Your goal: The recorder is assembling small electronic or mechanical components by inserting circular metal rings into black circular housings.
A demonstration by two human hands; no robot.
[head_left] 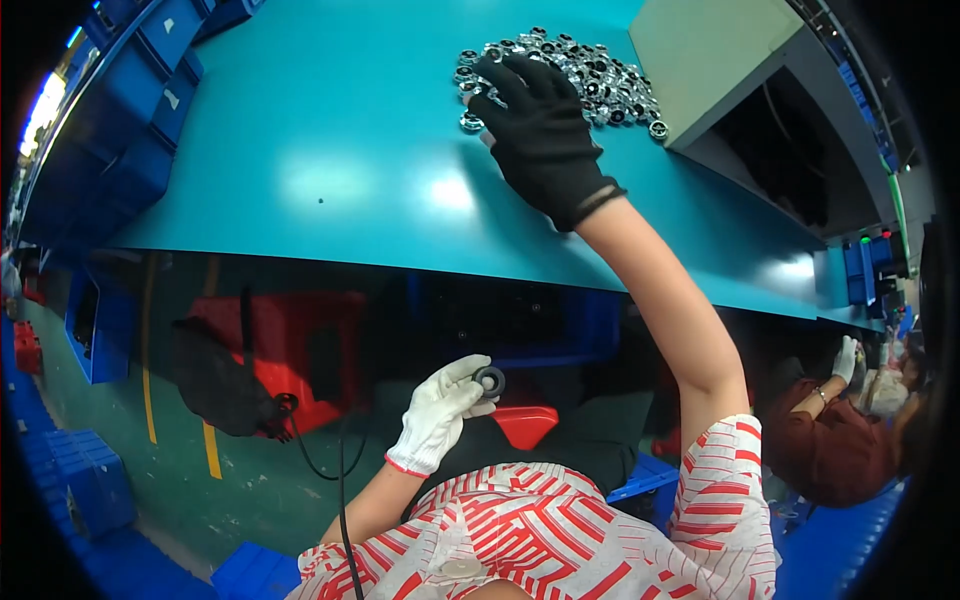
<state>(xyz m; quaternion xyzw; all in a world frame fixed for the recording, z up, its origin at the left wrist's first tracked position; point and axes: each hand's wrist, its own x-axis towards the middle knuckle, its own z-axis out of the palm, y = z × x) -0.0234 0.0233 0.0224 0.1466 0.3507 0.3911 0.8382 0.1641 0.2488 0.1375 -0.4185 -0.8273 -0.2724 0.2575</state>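
I see one black ring (498,383) pinched in the white-gloved left hand (440,402), near me and off the table's near edge. It is round – no long axis I can make out – and its open face points up toward my camera. The black-gloved right hand (542,130) is over the left part of one heap of shiny metal parts (610,85), too many to count, on the far side of one blue-green table (300,100). Its fingers are loosely spread – I can't tell whether they hold anything.
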